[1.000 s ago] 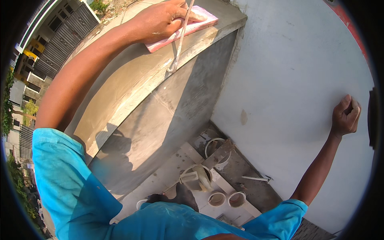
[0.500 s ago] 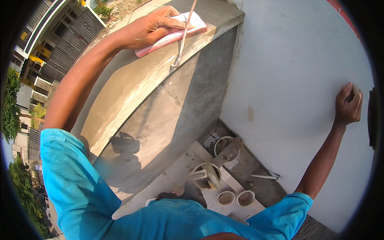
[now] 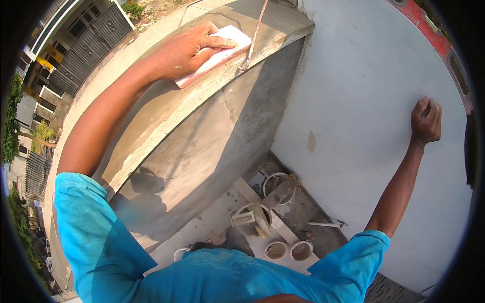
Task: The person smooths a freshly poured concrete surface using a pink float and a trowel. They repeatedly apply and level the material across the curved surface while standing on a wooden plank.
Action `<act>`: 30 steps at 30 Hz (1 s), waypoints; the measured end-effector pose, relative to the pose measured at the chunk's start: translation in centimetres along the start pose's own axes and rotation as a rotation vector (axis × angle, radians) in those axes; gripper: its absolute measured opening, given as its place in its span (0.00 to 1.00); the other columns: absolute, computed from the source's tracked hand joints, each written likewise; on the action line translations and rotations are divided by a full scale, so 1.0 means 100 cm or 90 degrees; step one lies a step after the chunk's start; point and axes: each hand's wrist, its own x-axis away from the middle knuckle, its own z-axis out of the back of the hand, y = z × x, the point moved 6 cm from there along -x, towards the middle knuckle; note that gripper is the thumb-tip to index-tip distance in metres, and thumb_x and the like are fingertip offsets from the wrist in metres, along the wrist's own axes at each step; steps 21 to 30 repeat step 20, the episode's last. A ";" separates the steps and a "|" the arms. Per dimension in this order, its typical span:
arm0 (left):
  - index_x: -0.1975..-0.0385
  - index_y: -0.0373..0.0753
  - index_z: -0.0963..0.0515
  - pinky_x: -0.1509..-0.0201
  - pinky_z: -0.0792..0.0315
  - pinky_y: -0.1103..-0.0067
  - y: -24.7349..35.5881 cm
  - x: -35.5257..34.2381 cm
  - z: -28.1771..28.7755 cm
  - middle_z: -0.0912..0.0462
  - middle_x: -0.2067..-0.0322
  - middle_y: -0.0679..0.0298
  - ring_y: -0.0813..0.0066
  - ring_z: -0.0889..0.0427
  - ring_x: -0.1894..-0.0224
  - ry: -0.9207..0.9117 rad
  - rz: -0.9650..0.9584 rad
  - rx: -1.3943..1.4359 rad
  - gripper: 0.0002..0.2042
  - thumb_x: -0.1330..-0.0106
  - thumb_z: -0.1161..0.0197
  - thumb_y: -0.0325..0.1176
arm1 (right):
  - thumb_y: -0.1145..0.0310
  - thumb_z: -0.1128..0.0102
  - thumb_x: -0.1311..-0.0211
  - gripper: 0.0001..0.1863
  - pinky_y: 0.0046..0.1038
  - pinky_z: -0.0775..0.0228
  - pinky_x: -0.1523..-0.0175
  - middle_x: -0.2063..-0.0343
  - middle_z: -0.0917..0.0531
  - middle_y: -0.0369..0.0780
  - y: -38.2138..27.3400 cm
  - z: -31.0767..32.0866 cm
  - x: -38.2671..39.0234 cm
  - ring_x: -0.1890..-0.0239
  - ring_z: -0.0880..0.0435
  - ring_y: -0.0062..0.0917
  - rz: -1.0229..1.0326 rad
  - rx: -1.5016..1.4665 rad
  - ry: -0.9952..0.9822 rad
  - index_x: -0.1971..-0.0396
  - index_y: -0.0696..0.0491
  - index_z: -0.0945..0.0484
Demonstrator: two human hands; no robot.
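My left hand (image 3: 194,48) grips a flat pink-and-white sponge block (image 3: 222,55), its thumb and fingers along the upper side. The block lies on the top of a grey plastered ledge (image 3: 144,126), by its front edge. A thin rod (image 3: 255,35) slants over that edge just right of the block. Out to the right, my right hand (image 3: 426,121) is closed in a fist with nothing showing in it. It is up against the pale wall (image 3: 353,91), though actual contact cannot be made out.
Below stand a bucket (image 3: 273,219) with tools across it, two small pots (image 3: 276,250) (image 3: 301,250) and another round container (image 3: 277,184). A white-handled tool (image 3: 323,224) lies near the wall's foot. Beyond the ledge are a gated building (image 3: 96,48) and trees.
My left hand and the block have slid left along the ledge, away from the rod that crossed over the block before. My right hand remains in a fist by the wall. The view has shifted slightly.
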 end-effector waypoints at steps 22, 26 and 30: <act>0.23 0.27 0.49 0.19 0.54 0.62 0.124 0.404 0.025 0.43 0.23 0.51 0.53 0.40 0.23 0.183 0.369 0.318 0.51 0.34 0.36 0.61 | 0.49 0.37 0.29 0.21 0.33 0.25 0.56 0.72 0.15 0.40 -0.358 0.028 -0.099 0.68 0.19 0.28 -0.506 -0.733 -0.564 0.53 0.53 0.20; 0.23 0.27 0.49 0.19 0.54 0.62 0.124 0.404 0.025 0.43 0.23 0.51 0.53 0.40 0.23 0.183 0.369 0.318 0.51 0.34 0.36 0.61 | 0.49 0.37 0.29 0.21 0.33 0.25 0.56 0.72 0.15 0.40 -0.358 0.028 -0.099 0.68 0.19 0.28 -0.506 -0.733 -0.564 0.53 0.53 0.20; 0.23 0.27 0.49 0.19 0.54 0.62 0.124 0.404 0.025 0.43 0.23 0.51 0.53 0.40 0.23 0.183 0.369 0.318 0.51 0.34 0.36 0.61 | 0.49 0.37 0.29 0.21 0.33 0.25 0.56 0.72 0.15 0.40 -0.358 0.028 -0.099 0.68 0.19 0.28 -0.506 -0.733 -0.564 0.53 0.53 0.20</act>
